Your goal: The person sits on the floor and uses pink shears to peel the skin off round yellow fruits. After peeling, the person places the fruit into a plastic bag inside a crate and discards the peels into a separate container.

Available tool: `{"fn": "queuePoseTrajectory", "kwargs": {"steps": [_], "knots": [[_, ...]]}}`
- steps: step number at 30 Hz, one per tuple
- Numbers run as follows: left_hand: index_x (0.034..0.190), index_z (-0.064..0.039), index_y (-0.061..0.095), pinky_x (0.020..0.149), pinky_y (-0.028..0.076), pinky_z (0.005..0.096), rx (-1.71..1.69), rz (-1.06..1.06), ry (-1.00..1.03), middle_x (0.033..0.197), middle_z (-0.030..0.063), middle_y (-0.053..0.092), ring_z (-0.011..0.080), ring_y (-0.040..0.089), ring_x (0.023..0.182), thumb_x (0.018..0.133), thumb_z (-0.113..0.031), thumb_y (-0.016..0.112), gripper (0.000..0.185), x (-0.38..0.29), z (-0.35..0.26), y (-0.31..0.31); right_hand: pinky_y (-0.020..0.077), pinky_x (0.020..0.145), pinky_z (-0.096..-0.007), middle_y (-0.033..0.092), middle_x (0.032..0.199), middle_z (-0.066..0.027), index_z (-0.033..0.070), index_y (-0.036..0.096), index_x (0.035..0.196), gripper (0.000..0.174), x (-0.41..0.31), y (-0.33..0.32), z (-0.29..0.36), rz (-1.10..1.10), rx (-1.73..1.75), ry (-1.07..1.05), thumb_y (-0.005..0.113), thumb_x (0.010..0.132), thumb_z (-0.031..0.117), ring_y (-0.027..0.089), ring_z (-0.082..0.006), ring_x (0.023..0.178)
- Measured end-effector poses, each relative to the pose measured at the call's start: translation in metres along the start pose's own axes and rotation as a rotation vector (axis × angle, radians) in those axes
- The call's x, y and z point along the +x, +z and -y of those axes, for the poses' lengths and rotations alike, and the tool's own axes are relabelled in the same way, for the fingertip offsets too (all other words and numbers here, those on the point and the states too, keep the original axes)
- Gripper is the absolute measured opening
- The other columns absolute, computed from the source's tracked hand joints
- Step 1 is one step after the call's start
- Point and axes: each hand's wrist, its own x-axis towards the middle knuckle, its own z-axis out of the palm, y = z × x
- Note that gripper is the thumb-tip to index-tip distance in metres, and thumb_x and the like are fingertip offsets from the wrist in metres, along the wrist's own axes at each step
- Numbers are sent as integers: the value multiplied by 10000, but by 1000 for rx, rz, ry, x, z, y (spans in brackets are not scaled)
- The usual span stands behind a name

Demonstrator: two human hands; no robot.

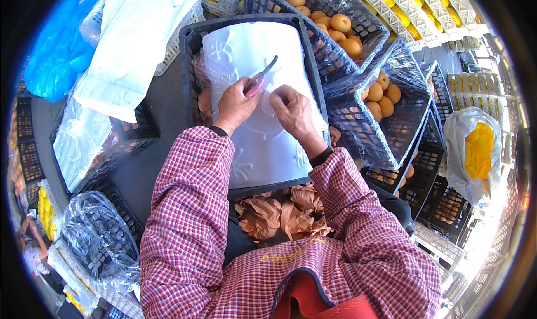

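Both hands are over a black plastic crate, whose top is covered by a white foam sheet with clear plastic film gathered near its middle. My left hand holds small pink-handled pruning snips, their metal blades pointing up and to the right. To their right, my right hand has its fingers curled together at the gathered film, and looks to be pinching it. At the crate's left side, reddish-brown wrapped shapes show through the film.
Film-lined crates of round orange-brown fruit stand at the right. White sheets and a blue plastic bag lie upper left. Crumpled brown paper is below the crate. A white sack holds yellow pieces. A person is far left.
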Motion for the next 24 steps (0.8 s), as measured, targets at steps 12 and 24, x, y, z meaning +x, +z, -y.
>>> {"fn": "queuePoseTrajectory", "kwargs": {"steps": [12,24], "knots": [[1089,-23,686,784,513,365,-11,91,13,924,148,718,240,662,842,878,-314,710,360,3,-1,-4,518,777,-429,647,904,-116,59,679,976,137,5,-13,-16,-61,-354,-207,656,885,158,639,-327,886],[1031,23,667,747,493,331,-104,68,6,863,119,690,160,609,785,896,-276,719,332,5,-4,-2,457,725,-362,609,848,-49,81,688,862,68,15,-14,10,-128,-621,-691,735,830,119,599,-247,812]]}}
